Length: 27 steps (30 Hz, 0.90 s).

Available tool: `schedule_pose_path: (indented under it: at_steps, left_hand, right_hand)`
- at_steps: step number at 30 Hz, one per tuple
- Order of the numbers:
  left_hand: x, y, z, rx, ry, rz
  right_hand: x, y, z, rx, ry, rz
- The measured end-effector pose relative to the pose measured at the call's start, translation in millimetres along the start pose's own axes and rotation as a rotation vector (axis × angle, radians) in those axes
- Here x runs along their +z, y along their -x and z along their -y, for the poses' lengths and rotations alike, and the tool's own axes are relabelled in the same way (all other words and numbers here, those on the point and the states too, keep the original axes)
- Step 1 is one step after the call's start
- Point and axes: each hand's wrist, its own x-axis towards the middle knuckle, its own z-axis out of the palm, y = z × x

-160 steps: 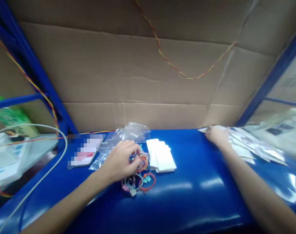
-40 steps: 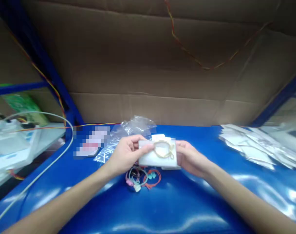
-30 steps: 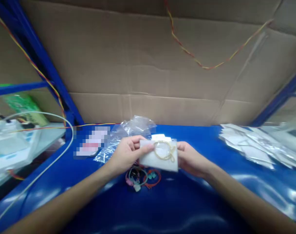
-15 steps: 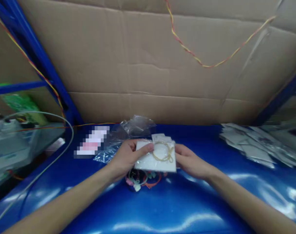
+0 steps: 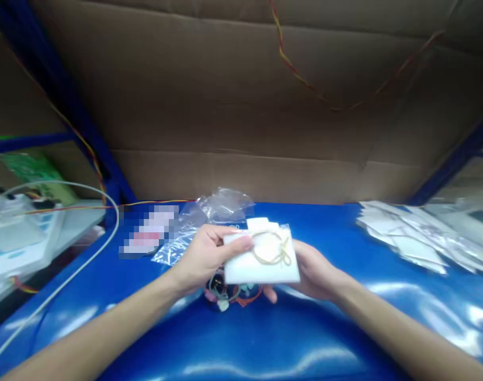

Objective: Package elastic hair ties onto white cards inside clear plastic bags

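Observation:
Both hands hold a small clear bag with a white card (image 5: 261, 264) just above the blue table (image 5: 345, 328). A thin yellow band (image 5: 271, 248) lies looped on the card's face. My left hand (image 5: 204, 259) grips the card's left edge, thumb on top. My right hand (image 5: 311, 270) supports its right side from below, fingers under it. Beneath the card lies a tangle of coloured bands (image 5: 229, 293). A stack of white cards (image 5: 261, 223) shows just behind.
Crumpled clear bags (image 5: 209, 214) lie behind my left hand. A spread of packed bags (image 5: 416, 235) covers the table's right end. A cardboard wall (image 5: 241, 121) closes the back. A grey cable (image 5: 66, 270) curves along the left, beside white boxes (image 5: 15, 241).
Since five seconds ago both hands left the table and came together on the card and yellow band. In the last half second the card tilted flatter and my right hand slid underneath it.

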Motion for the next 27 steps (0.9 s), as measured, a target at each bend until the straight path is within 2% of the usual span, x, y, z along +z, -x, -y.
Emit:
schedule_pose_path:
  at_steps: [3, 10, 13, 17, 21, 24, 27]
  left_hand:
    - [1.1, 0.9, 1.6, -0.028, -0.022, 0.03]
    - [2.7, -0.7, 5.8, -0.056, -0.03, 0.073]
    - [-1.2, -3.7, 4.2, 0.0, -0.034, 0.023]
    - [-10.5, -7.2, -1.8, 0.057, -0.038, -0.107]
    - [-21.8, -9.5, -5.4, 0.111, -0.165, -0.135]
    - [-32.2, -12.7, -5.0, 0.155, -0.261, -0.162]
    - [-40.1, -16.4, -3.1, 0.181, -0.305, -0.156]
  right_hand:
    - [0.0, -2.1, -4.9, 0.02, -0.042, -0.026]
    - [0.6, -7.5, -16.8, -0.04, -0.117, -0.214]
    - [-0.3, -7.3, -11.4, -0.097, -0.158, -0.266]
    - [-10.2, -7.3, 1.4, -0.249, -0.178, -0.343]
    - [-22.9, -7.6, 9.4, -0.273, -0.122, -0.343]
    - [-32.6, -7.0, 12.5, -0.353, -0.008, -0.404]
    - [-40.1, -6.7, 13.2, -0.261, 0.058, -0.39]
